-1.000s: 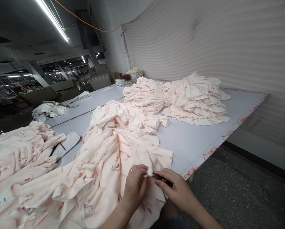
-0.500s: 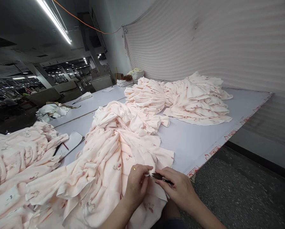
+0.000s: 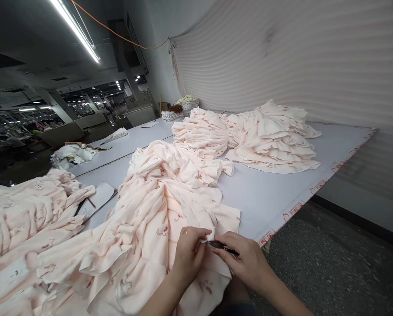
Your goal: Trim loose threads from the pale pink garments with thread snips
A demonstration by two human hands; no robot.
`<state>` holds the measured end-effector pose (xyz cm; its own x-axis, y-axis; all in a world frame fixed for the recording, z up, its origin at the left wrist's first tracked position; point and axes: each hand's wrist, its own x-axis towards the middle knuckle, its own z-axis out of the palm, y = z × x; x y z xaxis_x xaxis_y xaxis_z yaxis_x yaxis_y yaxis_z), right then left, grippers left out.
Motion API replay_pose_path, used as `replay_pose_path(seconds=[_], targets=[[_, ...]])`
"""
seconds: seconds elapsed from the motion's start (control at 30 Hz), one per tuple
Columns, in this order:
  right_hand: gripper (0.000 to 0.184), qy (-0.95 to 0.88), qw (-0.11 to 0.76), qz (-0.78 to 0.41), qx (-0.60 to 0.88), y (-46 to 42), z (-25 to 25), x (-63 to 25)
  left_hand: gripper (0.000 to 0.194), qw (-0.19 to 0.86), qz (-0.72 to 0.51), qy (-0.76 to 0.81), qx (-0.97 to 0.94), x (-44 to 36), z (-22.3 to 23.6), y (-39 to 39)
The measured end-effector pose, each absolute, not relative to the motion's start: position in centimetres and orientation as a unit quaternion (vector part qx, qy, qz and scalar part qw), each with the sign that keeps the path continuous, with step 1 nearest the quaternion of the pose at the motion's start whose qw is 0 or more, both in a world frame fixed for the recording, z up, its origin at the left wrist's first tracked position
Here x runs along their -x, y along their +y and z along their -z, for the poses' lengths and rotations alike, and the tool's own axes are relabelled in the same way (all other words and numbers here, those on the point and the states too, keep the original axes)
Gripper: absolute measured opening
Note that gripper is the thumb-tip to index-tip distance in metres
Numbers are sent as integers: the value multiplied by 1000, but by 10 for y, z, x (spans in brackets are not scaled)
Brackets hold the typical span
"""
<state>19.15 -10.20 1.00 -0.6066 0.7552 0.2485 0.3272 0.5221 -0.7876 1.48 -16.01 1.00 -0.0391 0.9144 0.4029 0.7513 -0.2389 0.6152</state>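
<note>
Pale pink printed fabric point(image 3: 147, 219) lies heaped over the near part of the table, and its front edge hangs toward me. My left hand point(image 3: 188, 256), with a ring on one finger, pinches a small bit of that edge between thumb and fingertips. Closed around a pair of dark thread snips point(image 3: 224, 247), my right hand point(image 3: 249, 259) is just to the right. The tips of the snips point left and meet the pinched edge by my left fingertips. Whether they touch a thread there is too small to tell.
More pink fabric is bunched in a gathered bundle point(image 3: 272, 136) farther back. Another heap point(image 3: 25, 215) lies at left, beside a white sheet point(image 3: 101, 197). Folded stacks point(image 3: 186, 105) stand at the far end. The table's right edge point(image 3: 295, 210) carries red-printed tape.
The snips' blades look narrower and closer together than before, with their tips still at the pinched edge. Both hands stay almost in place.
</note>
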Motion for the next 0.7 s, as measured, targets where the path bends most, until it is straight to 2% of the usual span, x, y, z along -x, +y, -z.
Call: replay_pose_path(seconds=[0.2, 0.37, 0.7], targets=[[22, -813, 295, -356, 353, -103, -9, -194, 28, 121, -380, 621, -675, -15, -11, -159], [24, -820, 275, -353, 357, -104, -11, -196, 29, 128, -388, 624, -666, -17, -12, -157], [22, -804, 303, -365, 358, -103, -9, -191, 23, 140, -405, 627, -651, -17, -13, -157]])
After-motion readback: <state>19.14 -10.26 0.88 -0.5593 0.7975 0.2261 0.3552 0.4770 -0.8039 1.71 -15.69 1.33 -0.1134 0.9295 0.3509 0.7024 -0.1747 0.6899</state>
